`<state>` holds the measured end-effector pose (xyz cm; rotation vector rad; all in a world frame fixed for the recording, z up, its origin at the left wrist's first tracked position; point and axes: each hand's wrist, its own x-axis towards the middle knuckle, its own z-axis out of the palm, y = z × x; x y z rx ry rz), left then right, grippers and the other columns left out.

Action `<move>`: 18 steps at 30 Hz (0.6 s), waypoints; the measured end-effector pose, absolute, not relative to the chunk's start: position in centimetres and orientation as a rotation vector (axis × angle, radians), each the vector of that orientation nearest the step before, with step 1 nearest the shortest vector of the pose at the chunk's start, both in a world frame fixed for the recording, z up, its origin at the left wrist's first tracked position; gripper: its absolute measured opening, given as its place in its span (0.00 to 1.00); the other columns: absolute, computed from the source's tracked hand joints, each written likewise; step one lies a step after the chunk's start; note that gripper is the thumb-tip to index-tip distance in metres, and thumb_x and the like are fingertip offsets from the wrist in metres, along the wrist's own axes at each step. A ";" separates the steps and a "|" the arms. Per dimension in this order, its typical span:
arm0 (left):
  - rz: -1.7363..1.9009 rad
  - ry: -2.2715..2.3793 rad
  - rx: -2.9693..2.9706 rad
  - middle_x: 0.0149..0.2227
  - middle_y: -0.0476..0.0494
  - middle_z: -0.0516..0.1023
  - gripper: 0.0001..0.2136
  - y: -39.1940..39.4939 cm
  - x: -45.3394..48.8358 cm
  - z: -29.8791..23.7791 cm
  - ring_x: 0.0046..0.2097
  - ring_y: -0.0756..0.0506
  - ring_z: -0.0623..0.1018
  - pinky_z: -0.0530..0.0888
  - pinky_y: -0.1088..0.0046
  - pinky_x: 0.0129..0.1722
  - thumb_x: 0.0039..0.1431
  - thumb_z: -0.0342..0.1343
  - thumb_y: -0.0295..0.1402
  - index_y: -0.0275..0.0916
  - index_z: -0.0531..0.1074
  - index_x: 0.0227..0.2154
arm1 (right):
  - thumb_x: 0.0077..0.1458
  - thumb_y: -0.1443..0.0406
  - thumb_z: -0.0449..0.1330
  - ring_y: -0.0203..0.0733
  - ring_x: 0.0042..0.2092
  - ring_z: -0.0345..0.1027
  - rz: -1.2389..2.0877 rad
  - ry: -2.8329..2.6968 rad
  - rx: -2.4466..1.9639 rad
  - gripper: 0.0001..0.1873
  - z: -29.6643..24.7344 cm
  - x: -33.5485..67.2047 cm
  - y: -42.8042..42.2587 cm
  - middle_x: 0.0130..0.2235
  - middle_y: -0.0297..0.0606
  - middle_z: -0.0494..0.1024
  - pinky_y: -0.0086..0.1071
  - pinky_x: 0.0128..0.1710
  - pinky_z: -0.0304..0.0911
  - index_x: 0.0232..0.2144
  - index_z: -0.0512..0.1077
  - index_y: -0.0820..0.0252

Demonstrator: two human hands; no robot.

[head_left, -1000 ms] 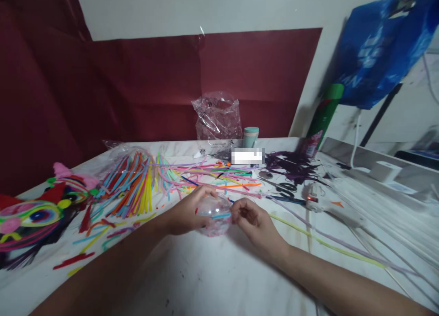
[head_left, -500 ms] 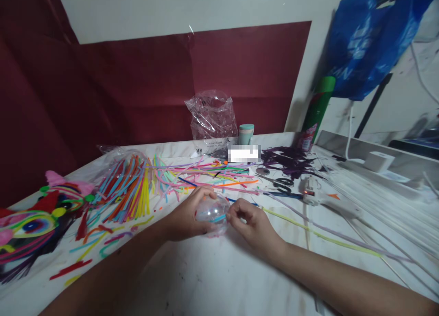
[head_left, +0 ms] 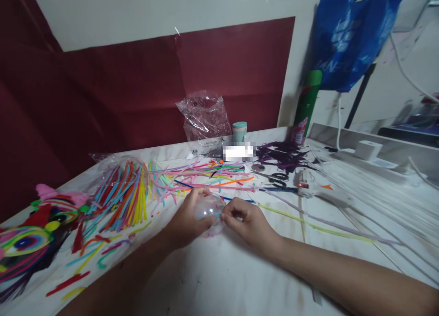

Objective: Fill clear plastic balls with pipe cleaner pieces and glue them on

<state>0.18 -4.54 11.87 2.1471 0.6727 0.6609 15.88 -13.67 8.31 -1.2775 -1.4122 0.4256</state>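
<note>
A clear plastic ball (head_left: pixel 208 210) with coloured bits inside rests low over the white marble table (head_left: pixel 219 275). My left hand (head_left: pixel 187 220) wraps round its left side and holds it. My right hand (head_left: pixel 247 222) has its fingers curled and pinched against the ball's right side. Whether the right fingers hold a small piece is hidden. A pile of coloured pipe cleaners (head_left: pixel 126 192) lies just behind the hands.
A colourful pipe-cleaner mask (head_left: pixel 30 229) lies at the left edge. Scissors (head_left: pixel 276 179), a glue gun (head_left: pixel 308 188), purple scraps (head_left: pixel 281 153), a crumpled clear bag (head_left: pixel 204 119), a small teal cup (head_left: pixel 239 131) and a green spray can (head_left: pixel 305 108) stand behind. Long thin sticks (head_left: pixel 363 201) cover the right side.
The view has swung to the right, so everything sits further left. Both hands stay on the ball, with the fingers shifted slightly round it.
</note>
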 end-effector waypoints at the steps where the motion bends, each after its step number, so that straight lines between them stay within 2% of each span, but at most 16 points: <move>1: 0.625 0.654 2.091 0.47 0.40 0.70 0.26 -4.1 0.0 11.9 0.49 0.37 0.69 0.66 0.60 0.48 0.45 0.60 0.37 0.39 0.61 0.47 | 0.50 0.63 0.55 0.35 0.26 0.62 0.445 -1.401 -1.268 0.07 8.4 15.9 -13.7 0.23 0.33 0.68 0.28 0.26 0.57 0.22 0.66 0.59; 5: 0.509 0.509 1.809 0.47 0.41 0.70 0.29 -2.1 -0.7 11.6 0.48 0.37 0.71 0.66 0.65 0.44 0.43 0.62 0.38 0.40 0.60 0.50 | 0.53 0.61 0.54 0.37 0.27 0.64 0.447 -1.326 -1.234 0.09 9.2 16.7 -13.5 0.24 0.34 0.70 0.30 0.28 0.60 0.26 0.67 0.59; 9: 0.486 0.401 1.614 0.48 0.42 0.71 0.26 -1.0 -1.1 11.0 0.48 0.39 0.71 0.66 0.68 0.42 0.46 0.61 0.36 0.41 0.62 0.49 | 0.54 0.60 0.54 0.36 0.28 0.65 0.334 -1.266 -1.205 0.10 10.5 18.0 -13.6 0.25 0.33 0.71 0.30 0.29 0.61 0.26 0.67 0.59; 18: 0.412 0.310 1.631 0.53 0.37 0.67 0.31 -0.8 -1.5 10.6 0.52 0.35 0.69 0.66 0.62 0.46 0.45 0.63 0.41 0.42 0.59 0.51 | 0.53 0.63 0.56 0.37 0.30 0.67 -0.031 -1.151 -1.099 0.05 14.8 20.7 -14.3 0.28 0.34 0.72 0.32 0.33 0.63 0.29 0.68 0.60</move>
